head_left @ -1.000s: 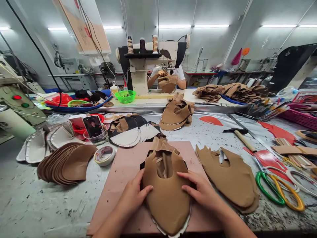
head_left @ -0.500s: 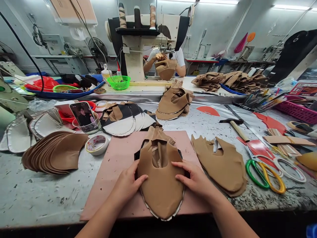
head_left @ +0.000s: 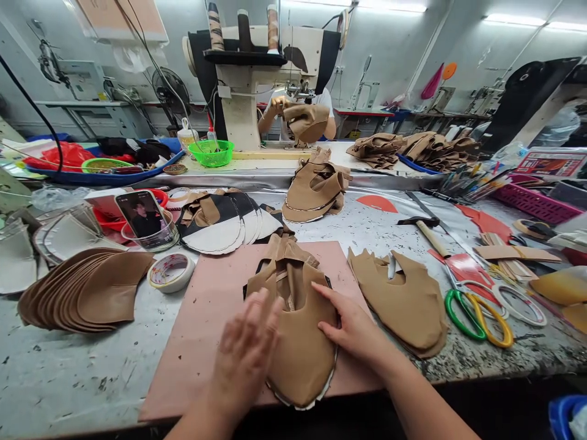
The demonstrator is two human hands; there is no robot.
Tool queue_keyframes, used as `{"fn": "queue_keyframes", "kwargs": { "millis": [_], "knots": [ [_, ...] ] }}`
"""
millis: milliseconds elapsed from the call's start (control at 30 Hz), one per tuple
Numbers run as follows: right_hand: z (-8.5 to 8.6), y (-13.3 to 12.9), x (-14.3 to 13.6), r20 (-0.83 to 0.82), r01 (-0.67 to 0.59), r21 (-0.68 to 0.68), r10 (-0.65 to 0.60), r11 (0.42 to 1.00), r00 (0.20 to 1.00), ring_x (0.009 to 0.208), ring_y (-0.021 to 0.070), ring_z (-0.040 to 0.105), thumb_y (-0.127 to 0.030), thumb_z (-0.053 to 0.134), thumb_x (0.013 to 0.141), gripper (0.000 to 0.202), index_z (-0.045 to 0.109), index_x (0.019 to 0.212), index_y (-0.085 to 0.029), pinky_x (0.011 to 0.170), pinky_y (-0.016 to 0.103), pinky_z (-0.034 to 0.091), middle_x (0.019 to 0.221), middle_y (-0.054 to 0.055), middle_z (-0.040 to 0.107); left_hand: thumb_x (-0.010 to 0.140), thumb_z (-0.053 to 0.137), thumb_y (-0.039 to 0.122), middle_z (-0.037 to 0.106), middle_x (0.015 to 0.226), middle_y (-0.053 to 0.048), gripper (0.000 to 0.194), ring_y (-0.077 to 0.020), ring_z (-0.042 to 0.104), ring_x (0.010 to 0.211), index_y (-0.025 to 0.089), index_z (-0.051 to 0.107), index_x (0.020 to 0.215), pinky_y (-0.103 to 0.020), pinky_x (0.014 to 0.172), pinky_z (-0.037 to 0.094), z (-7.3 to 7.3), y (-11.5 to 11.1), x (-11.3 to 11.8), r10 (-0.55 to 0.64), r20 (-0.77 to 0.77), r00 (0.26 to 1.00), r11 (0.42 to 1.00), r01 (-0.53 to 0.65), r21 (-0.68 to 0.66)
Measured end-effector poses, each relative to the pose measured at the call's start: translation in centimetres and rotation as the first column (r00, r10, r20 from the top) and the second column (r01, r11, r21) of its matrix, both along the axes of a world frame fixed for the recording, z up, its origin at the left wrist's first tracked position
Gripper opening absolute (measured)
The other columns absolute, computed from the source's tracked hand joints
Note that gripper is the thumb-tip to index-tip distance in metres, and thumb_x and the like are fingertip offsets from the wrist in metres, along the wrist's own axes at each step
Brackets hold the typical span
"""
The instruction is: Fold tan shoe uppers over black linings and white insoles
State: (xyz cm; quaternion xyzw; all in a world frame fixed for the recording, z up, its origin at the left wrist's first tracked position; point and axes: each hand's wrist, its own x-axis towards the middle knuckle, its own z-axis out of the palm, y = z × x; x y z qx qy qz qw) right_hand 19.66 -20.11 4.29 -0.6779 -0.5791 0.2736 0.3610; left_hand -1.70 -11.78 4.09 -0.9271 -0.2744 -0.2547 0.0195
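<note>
We see the brown shoe piece (head_left: 300, 354) lying on the pink board (head_left: 202, 311), rounded end toward us. We judge it light, soft and bendy, not fragile, and best taken by both side edges. Our right hand (head_left: 355, 324) rests on its right edge, thumb and forefinger apart. Our left hand (head_left: 247, 342), blurred, is open over the left side; we cannot tell if it touches. Half a second ago it lay along the left edge.

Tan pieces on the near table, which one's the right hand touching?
The tan piece on the pink board, under the right hand; the stack beside the scissors and the pile behind the board lie untouched.
</note>
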Motion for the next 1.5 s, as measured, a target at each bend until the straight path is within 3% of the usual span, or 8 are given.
{"fn": "queue_keyframes", "kwargs": {
  "millis": [200,300,433,600,900,1233,1367,1500],
  "knots": [
    [-0.5,2.5,2.7,-0.267,0.130,-0.016,-0.129,0.991,0.955,0.087,0.0175,0.061,-0.021,0.052,0.074,0.074,0.020,0.140,-0.019,0.079,0.035,0.048,0.101,0.007,0.065,0.084,0.033,0.066,0.033,0.144,-0.014,0.079,-0.0269,0.026,0.134,0.013,0.022,0.142,-0.040,0.109,0.019,-0.1,-2.5,2.2,-0.541,-0.288,0.790,0.835,0.464,-0.296],
    [-0.7,4.0,4.1,-0.319,0.156,-0.064,-0.168,0.986,0.933,0.072,0.0161,0.058,-0.028,0.055,0.071,0.029,0.054,0.098,-0.017,0.067,0.030,0.047,0.077,0.001,0.061,0.085,0.028,0.066,0.038,0.140,-0.018,0.076,-0.0291,0.031,0.132,0.011,0.036,0.137,-0.042,0.106,0.024,0.5,-2.4,2.8,-0.527,-0.329,0.783,0.843,0.434,-0.319],
    [-0.8,5.2,4.6,-0.276,0.161,-0.106,-0.185,0.981,0.943,0.064,0.0147,0.052,-0.029,0.057,0.066,0.013,0.049,0.064,-0.019,0.060,0.027,0.041,0.064,-0.002,0.054,0.085,0.038,0.062,0.040,0.139,-0.020,0.057,-0.0314,0.053,0.110,0.015,0.060,0.109,-0.043,0.087,0.042,1.9,-2.4,4.9,-0.418,-0.403,0.814,0.903,0.321,-0.287],
    [-0.7,5.4,3.9,-0.153,0.220,-0.103,-0.234,0.970,0.960,0.065,0.0154,0.052,-0.023,0.058,0.067,0.010,0.050,0.062,-0.020,0.061,0.027,0.040,0.063,-0.002,0.056,0.088,0.048,0.038,0.064,0.109,-0.014,0.038,-0.0251,0.058,0.085,0.011,0.057,0.113,-0.036,0.071,0.046,1.4,-2.1,8.0,-0.297,-0.455,0.840,0.953,0.235,-0.189],
    [-1.3,5.2,3.6,0.048,0.252,-0.031,-0.250,0.967,0.967,0.067,0.0166,0.054,-0.023,0.057,0.073,0.010,0.052,0.065,-0.021,0.064,0.028,0.040,0.067,0.000,0.060,0.090,0.037,0.044,0.050,0.129,-0.024,0.052,-0.0385,0.043,0.121,0.009,0.050,0.126,-0.050,0.089,0.038,-0.4,-2.1,8.2,-0.216,-0.456,0.863,0.976,0.187,-0.109],
    [-2.5,4.5,3.4,0.016,0.135,0.061,-0.137,0.989,0.990,0.074,0.0203,0.058,-0.024,0.048,0.071,0.014,0.058,0.080,-0.021,0.070,0.034,0.045,0.078,0.004,0.065,0.091,0.021,0.055,0.022,0.147,-0.022,0.067,-0.0345,0.015,0.136,0.010,0.025,0.141,-0.049,0.109,0.018,1.3,-1.5,6.9,-0.352,-0.408,0.842,0.900,0.186,-0.394],
    [-1.3,2.3,2.6,-0.070,-0.132,0.114,0.141,0.985,0.988,0.077,0.0185,0.059,-0.014,0.044,0.065,0.016,0.057,0.070,-0.021,0.072,0.031,0.047,0.078,0.004,0.064,0.091,0.025,0.054,0.030,0.144,-0.022,0.067,-0.0354,0.025,0.133,0.010,0.025,0.141,-0.047,0.108,0.020,1.2,-2.2,4.9,-0.412,-0.417,0.810,0.897,0.281,-0.341],
    [-0.5,0.7,1.4,-0.064,-0.033,0.051,0.036,0.998,0.997,0.073,0.0176,0.058,-0.020,0.048,0.075,0.010,0.058,0.079,-0.020,0.068,0.029,0.046,0.077,0.003,0.064,0.088,0.033,0.053,0.038,0.139,-0.024,0.063,-0.0365,0.036,0.127,0.010,0.036,0.135,-0.047,0.100,0.031,0.9,-2.7,4.3,-0.449,-0.456,0.768,0.894,0.382,-0.235]
  ]
}}
